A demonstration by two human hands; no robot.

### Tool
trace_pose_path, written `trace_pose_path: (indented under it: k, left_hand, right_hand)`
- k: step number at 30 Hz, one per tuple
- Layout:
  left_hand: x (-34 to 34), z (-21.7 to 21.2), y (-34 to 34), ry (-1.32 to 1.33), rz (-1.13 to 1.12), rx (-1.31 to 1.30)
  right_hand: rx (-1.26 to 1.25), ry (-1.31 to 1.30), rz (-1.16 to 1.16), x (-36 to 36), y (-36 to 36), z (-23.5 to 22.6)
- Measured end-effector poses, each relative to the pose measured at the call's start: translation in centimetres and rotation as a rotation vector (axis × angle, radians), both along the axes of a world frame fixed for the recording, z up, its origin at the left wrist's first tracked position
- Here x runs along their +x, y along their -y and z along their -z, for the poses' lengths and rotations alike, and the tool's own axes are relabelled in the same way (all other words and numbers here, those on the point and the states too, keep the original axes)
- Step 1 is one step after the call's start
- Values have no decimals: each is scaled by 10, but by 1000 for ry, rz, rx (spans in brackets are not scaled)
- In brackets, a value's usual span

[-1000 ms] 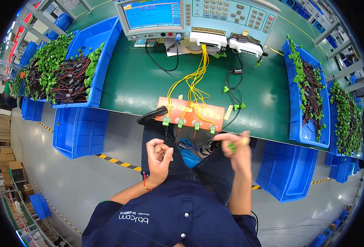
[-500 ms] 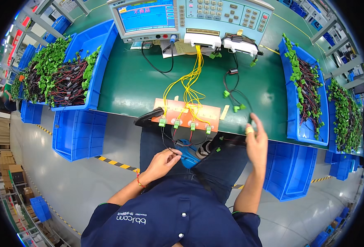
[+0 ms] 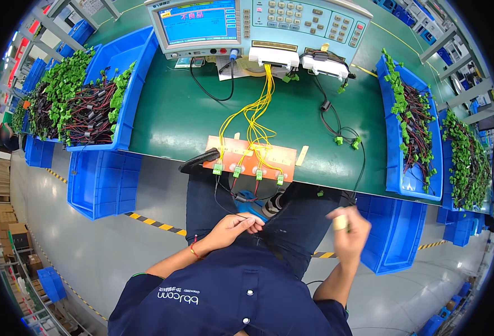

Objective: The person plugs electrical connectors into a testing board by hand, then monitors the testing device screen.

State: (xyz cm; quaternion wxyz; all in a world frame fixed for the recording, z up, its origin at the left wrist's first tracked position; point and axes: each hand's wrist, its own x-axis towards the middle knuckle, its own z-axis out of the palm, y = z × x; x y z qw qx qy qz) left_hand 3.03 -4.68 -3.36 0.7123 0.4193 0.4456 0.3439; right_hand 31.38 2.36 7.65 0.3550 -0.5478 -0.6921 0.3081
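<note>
My left hand (image 3: 239,228) is closed with its fingertips pinching a thin black cable. That cable leads up to green plug connectors (image 3: 237,171) along the front edge of an orange test board (image 3: 250,158). Several yellow wires (image 3: 258,112) run from the board to a white connector block (image 3: 275,57) on a bench tester (image 3: 258,25). My right hand (image 3: 349,232), blurred and with a yellow band on one finger, is curled just off the table's front edge. A black cable (image 3: 363,171) comes down over the edge towards it; its grip is hidden.
Blue bins (image 3: 140,84) of green-plugged cables stand left, with another bin (image 3: 391,168) at right. A black cable with green plugs (image 3: 339,140) lies on the green table (image 3: 185,123). A black handle (image 3: 198,162) sits at the board's left. Blue crates (image 3: 104,185) sit below.
My right hand has moved down and towards me, off the table edge, and its fingers have curled. My left hand has shifted slightly right and down with the cable. The loose green plugs have shifted right.
</note>
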Motion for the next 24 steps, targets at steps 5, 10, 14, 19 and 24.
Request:
trace_pose_path:
  k: [5,10,14,19,24]
  left_hand:
    - [4,-6,0,403,-42,-202]
    - [2,-9,-4,718,-225,-259]
    - [4,-13,-4,808,-252,-321]
    - [9,-11,-4,824,-222,-374]
    - [3,1,8,503,-151,-346]
  right_hand:
    - [-194,56,-373,-30,20,38]
    - [-560,-287,-468,-27,25,56]
    - [-575,-452,-472,-24,10,37]
    - [-645,-892,-386,-54,15,51]
    - [-701,-1004,-51,-100,10,70]
